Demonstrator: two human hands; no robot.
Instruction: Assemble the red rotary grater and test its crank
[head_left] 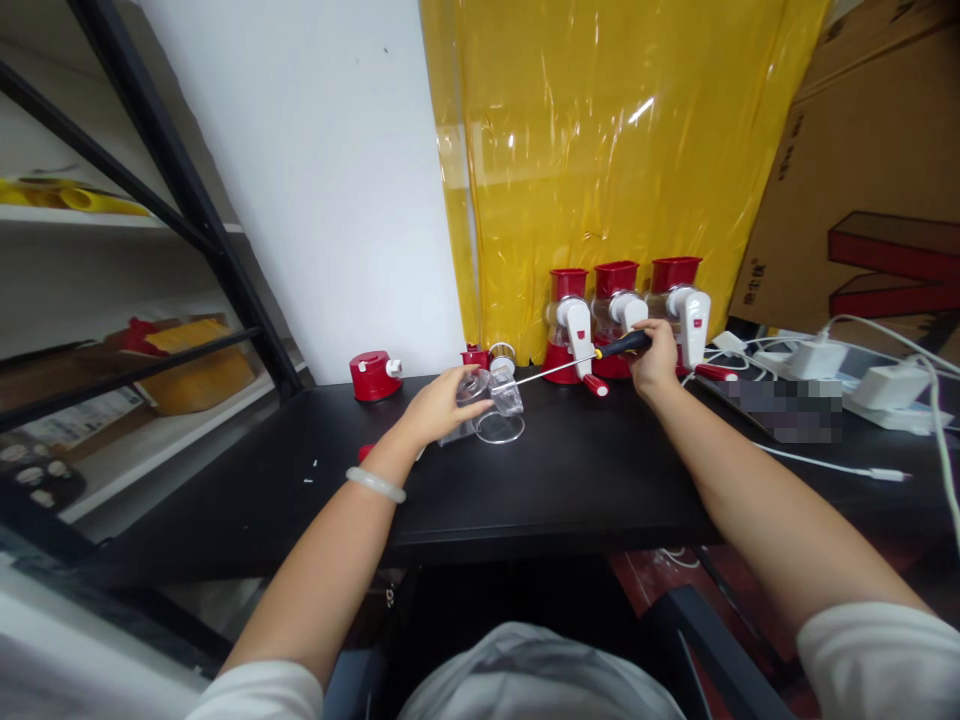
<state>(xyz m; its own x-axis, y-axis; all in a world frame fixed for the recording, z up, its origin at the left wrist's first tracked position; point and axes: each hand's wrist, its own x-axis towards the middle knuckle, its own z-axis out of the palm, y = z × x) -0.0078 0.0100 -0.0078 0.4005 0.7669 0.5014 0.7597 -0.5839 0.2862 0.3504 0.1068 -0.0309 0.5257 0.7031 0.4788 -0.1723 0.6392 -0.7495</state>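
Observation:
My left hand (448, 405) is closed around a clear plastic grater body (506, 398), which lies tilted on the black table. In my right hand (657, 360) is a screwdriver (625, 345) with a dark handle and a yellow collar. Its long metal shaft points left, and the tip meets the clear body or sits just at it; which, I cannot tell. Behind the clear body stand a small red part (474, 356) and a round clear-and-white piece (502, 356). A red base (373, 377) with a white knob rests to the left. A red end pokes out by my left wrist.
Three red-and-white rotary graters (568, 325) with crank handles stand along the back of the table (555, 490). To the right are a phone (780, 408), white chargers (819, 357) and cables. A yellow plastic sheet (600, 150) and a cardboard box (862, 180) rise behind; shelves (112, 215) stand left.

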